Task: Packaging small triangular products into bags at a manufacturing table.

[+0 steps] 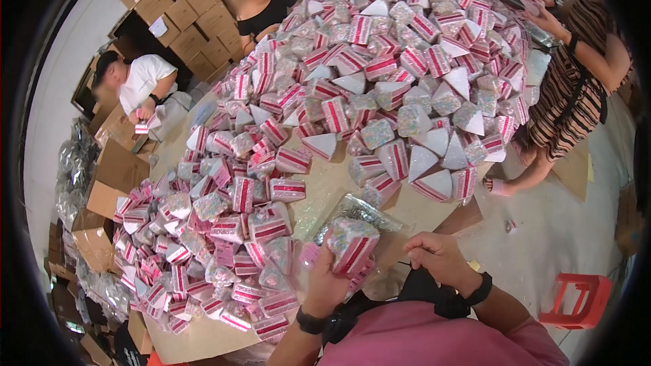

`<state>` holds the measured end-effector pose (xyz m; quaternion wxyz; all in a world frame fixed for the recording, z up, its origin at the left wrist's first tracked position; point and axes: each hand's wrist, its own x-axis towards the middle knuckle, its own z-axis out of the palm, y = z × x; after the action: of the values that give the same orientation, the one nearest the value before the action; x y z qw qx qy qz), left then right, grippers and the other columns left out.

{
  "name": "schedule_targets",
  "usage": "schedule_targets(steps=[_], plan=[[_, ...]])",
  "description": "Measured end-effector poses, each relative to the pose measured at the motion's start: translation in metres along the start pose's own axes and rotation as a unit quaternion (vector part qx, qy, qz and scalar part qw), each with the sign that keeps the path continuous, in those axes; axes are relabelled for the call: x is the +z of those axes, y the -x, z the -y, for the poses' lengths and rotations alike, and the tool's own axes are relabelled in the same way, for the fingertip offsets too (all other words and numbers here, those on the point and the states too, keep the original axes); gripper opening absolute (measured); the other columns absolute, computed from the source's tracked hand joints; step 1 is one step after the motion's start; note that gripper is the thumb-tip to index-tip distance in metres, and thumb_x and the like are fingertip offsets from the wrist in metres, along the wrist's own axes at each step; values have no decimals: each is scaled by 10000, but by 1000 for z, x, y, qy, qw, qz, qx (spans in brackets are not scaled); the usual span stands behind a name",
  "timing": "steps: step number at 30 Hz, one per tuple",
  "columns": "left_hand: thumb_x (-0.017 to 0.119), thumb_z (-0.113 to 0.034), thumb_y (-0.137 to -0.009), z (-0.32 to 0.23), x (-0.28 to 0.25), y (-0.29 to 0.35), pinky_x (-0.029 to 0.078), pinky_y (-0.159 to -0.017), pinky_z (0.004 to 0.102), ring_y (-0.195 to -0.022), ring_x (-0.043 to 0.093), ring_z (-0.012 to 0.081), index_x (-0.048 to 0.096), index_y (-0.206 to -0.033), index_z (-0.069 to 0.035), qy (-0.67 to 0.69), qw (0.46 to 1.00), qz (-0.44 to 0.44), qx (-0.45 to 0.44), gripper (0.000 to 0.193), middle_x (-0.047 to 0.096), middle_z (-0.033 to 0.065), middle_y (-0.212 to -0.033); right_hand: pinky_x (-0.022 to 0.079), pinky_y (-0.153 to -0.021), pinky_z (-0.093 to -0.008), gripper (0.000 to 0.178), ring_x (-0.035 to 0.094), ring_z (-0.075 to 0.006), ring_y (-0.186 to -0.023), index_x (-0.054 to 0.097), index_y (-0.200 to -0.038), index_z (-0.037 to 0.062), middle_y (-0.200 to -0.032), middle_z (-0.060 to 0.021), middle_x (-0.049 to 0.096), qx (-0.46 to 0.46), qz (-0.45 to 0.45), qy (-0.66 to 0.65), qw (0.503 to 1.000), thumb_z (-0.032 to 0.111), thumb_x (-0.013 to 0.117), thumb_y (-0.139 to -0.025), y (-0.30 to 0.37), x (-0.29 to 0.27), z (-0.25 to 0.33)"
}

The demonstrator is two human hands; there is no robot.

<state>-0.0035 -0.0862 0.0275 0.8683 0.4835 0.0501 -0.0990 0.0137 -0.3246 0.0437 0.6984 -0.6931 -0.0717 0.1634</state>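
My left hand is wrapped round a cake-slice-shaped toy. It has a speckled pastel top and white sides with a dark pink stripe. Pink paper or a tag shows beside the fingers, partly hidden. To the right, apart from the toy, my right hand is closed with thumb and fingertips pinched together; what they hold, if anything, is too small to make out. Just beyond the held toy lie shiny clear plastic bags on the table.
A large heap of wrapped cake-slice toys covers the far table, and a smaller heap lies at left. Other people work around the table. Cardboard boxes are stacked behind; a red stool stands on the floor at right.
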Motion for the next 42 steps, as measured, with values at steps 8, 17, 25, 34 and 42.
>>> schedule_targets(steps=[8,17,25,34,42], plan=[[679,-59,-809,-10,8,3,418,-984,343,-1145,503,180,304,-1356,-4,-25,998,-5,55,666,462,101,-1285,507,-640,-320,152,650,-242,-746,631,-992,21,-850,-131,660,-253,18,232,939,88,600,-859,-12,37,52],[741,-33,-744,-6,21,8,422,-980,355,-1159,485,220,201,-1393,-2,-141,967,-105,183,844,437,135,-1265,494,-606,-387,142,624,-318,-714,604,-976,11,-816,-139,632,-298,19,324,898,71,595,-847,-17,54,50],[721,-2,-733,-6,25,11,422,-978,347,-1148,488,221,187,-1399,-1,-182,954,-133,195,853,427,142,-1263,488,-573,-388,125,613,-326,-667,602,-947,11,-778,-141,617,-318,3,351,880,60,588,-833,-18,58,52],[732,-6,-726,-5,30,13,414,-972,337,-1144,482,218,204,-1392,19,-248,934,-142,213,850,425,143,-1251,460,-523,-380,93,577,-283,-628,529,-867,31,-691,-94,538,-320,-10,355,878,61,575,-791,-19,58,49],[777,-50,-699,-4,31,14,375,-993,339,-1174,440,230,242,-1383,30,-296,912,-160,234,872,406,151,-1259,452,-495,-354,107,569,-257,-579,517,-817,55,-656,-75,516,-340,-43,413,844,76,590,-740,-19,61,47]])
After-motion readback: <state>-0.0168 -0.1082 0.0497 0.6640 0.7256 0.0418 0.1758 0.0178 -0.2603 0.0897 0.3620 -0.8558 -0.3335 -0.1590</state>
